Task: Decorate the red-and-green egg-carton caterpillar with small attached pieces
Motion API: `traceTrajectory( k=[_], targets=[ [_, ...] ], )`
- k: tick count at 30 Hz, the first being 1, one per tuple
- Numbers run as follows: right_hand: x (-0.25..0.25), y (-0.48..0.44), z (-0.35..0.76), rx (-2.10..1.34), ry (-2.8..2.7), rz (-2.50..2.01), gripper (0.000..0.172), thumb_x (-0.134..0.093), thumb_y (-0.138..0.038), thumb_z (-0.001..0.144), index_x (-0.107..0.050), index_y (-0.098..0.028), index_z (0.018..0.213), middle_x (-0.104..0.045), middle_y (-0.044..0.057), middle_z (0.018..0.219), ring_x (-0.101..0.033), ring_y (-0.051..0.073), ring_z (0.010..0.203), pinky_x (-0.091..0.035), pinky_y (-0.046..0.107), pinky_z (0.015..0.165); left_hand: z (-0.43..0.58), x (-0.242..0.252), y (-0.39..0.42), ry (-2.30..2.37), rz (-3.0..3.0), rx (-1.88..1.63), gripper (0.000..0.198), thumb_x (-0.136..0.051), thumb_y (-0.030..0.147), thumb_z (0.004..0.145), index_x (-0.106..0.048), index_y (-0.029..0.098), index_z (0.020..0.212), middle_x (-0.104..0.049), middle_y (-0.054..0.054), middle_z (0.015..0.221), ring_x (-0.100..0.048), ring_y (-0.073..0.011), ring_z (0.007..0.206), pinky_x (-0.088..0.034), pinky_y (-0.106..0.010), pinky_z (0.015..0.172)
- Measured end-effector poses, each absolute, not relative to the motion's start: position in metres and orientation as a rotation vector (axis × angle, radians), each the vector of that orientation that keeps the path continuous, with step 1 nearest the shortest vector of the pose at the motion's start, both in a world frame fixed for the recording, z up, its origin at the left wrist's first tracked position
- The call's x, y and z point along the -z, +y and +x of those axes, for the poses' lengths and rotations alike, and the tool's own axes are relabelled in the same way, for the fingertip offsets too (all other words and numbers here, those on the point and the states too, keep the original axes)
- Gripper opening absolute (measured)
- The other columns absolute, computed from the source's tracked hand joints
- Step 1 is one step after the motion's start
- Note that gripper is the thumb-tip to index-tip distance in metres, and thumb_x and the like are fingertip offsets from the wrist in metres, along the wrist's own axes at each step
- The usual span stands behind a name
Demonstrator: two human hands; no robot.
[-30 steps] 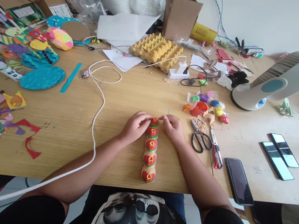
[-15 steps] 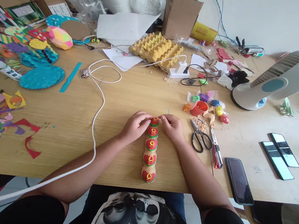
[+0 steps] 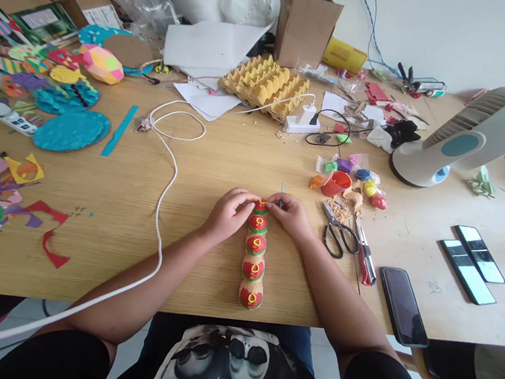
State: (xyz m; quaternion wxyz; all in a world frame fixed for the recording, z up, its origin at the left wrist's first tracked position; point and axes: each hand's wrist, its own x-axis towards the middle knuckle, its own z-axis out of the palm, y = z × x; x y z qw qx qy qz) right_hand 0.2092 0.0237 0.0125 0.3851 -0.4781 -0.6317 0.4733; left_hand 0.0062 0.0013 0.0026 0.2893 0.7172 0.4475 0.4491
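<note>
A row of bumpy cups, like a strip cut from an egg carton (image 3: 253, 269), lies lengthwise on the table before me. Each cup has a red top, green edging and yellow raised shapes. My left hand (image 3: 231, 214) is closed at the far cup, thumb and fingertips gripping its left side. From the other side my right hand (image 3: 292, 217) reaches the same cup with its fingertips. A thin blue stick (image 3: 283, 186) rises out of the right hand's curled fingers; its lower end is hidden.
Scissors (image 3: 341, 234), a red utility knife (image 3: 365, 257) and a phone (image 3: 404, 306) lie right. Beyond them are bagged coloured clay lumps (image 3: 363, 174), a red cup (image 3: 336, 184) and a white fan (image 3: 458, 138). A white cable (image 3: 160, 204) crosses the left side; yellow egg trays (image 3: 266, 86) sit behind.
My right hand has shifted slightly left, its fingertips closer to the far cup. The blue stick has moved left with it and shows more. My left hand stays in place.
</note>
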Motion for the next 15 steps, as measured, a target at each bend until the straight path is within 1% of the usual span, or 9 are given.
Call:
traceTrajectory(
  k=[5,10,13,15],
  targets=[
    [-0.0121,0.0239,0.2089,-1.171,-1.661,-1.222,0.023,-0.068,-0.041,0.084,-0.069,-0.019,0.083,-0.068,0.002,0.077,-0.056,0.015,0.069,-0.044,0.029,0.066,0.0062,-0.0023,0.0012,1.193,1.914,-1.203,0.019,-0.056,0.022,0.096,-0.071,0.021,0.108,-0.069,-0.007,0.108,-0.066,-0.0188,0.103,-0.058,-0.032,0.089],
    [-0.0124,0.0231,0.2085,-1.161,-1.656,-1.232,0.021,-0.067,-0.04,0.084,-0.068,-0.019,0.085,-0.067,0.002,0.078,-0.054,0.014,0.067,-0.042,0.028,0.064,0.0064,-0.0031,0.0011,1.197,1.92,-1.198,0.019,-0.056,0.022,0.096,-0.071,0.021,0.108,-0.069,-0.007,0.108,-0.066,-0.0184,0.103,-0.058,-0.032,0.089],
    [-0.0125,0.0227,0.2088,-1.184,-1.64,-1.228,0.021,-0.068,-0.04,0.084,-0.069,-0.019,0.087,-0.069,0.002,0.08,-0.055,0.014,0.069,-0.043,0.028,0.065,0.0065,-0.0032,0.0012,1.197,1.924,-1.2,0.019,-0.057,0.022,0.096,-0.071,0.021,0.108,-0.069,-0.007,0.108,-0.066,-0.0185,0.103,-0.058,-0.032,0.089],
    [-0.0122,0.023,0.2092,-1.208,-1.632,-1.215,0.022,-0.067,-0.04,0.085,-0.07,-0.019,0.091,-0.071,0.004,0.084,-0.059,0.016,0.073,-0.046,0.029,0.069,0.0065,-0.0031,0.001,1.198,1.926,-1.202,0.019,-0.057,0.021,0.096,-0.071,0.021,0.108,-0.069,-0.007,0.108,-0.066,-0.0185,0.103,-0.058,-0.032,0.089]
  ],
)
